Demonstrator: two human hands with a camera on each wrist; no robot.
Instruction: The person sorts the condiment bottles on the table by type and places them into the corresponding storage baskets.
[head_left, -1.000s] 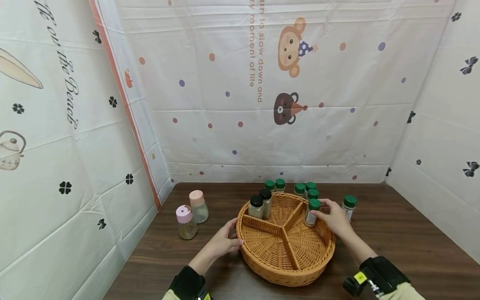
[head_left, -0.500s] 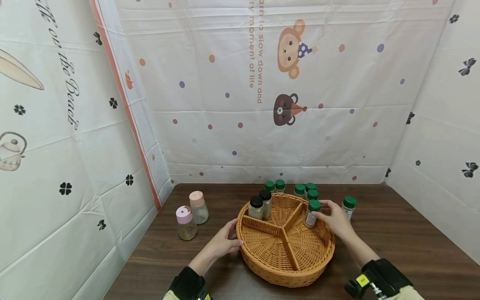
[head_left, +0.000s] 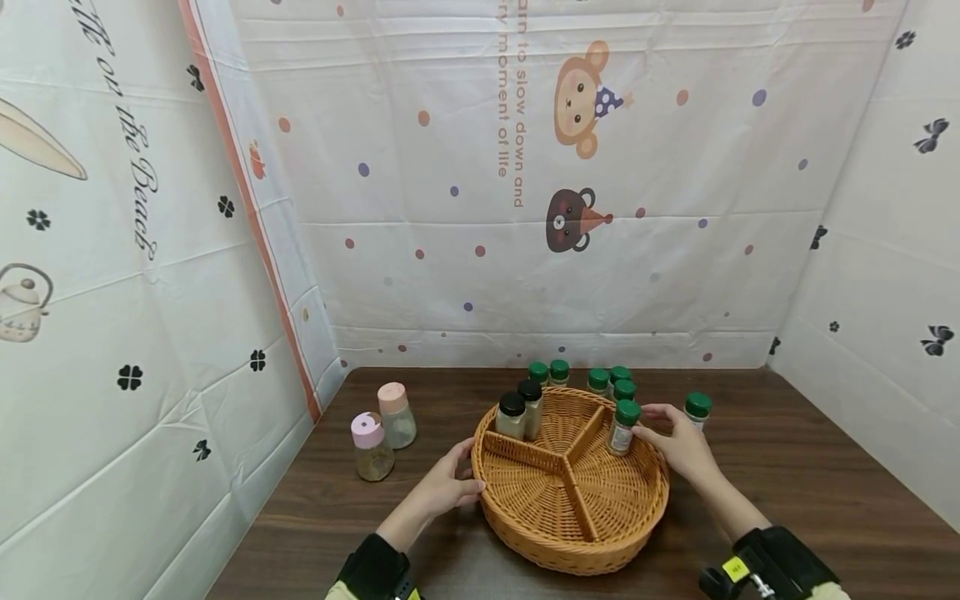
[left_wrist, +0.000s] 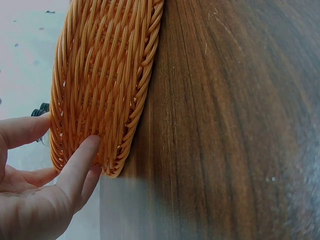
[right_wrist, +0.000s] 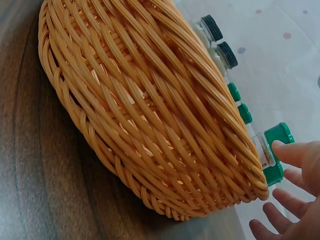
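A round wicker basket [head_left: 525,546] with three compartments sits on the table. My left hand [head_left: 442,483] holds its left rim; in the left wrist view, one fingertip [left_wrist: 92,142] presses the woven wall [left_wrist: 102,75]. A spice jar with a green cap [head_left: 621,433] stands upright in the right compartment. My right hand [head_left: 682,442] is beside that jar at the basket's right rim, thumb and fingers spread and holding nothing. In the right wrist view, the thumb [right_wrist: 287,151] overlaps the green cap [right_wrist: 277,137]. Two black-capped jars [head_left: 512,417] stand together in the back compartment.
Several green-capped jars [head_left: 598,381] stand behind the basket, and another [head_left: 697,408] is right of my right hand. At the left are a pink-capped shaker [head_left: 372,454] and a peach-capped one [head_left: 397,417]. Printed cloth [head_left: 450,275] hangs behind the table.
My right hand has let go of the green-capped jar and drawn slightly right, leaving it standing in the right compartment. My left hand has stayed on the basket.
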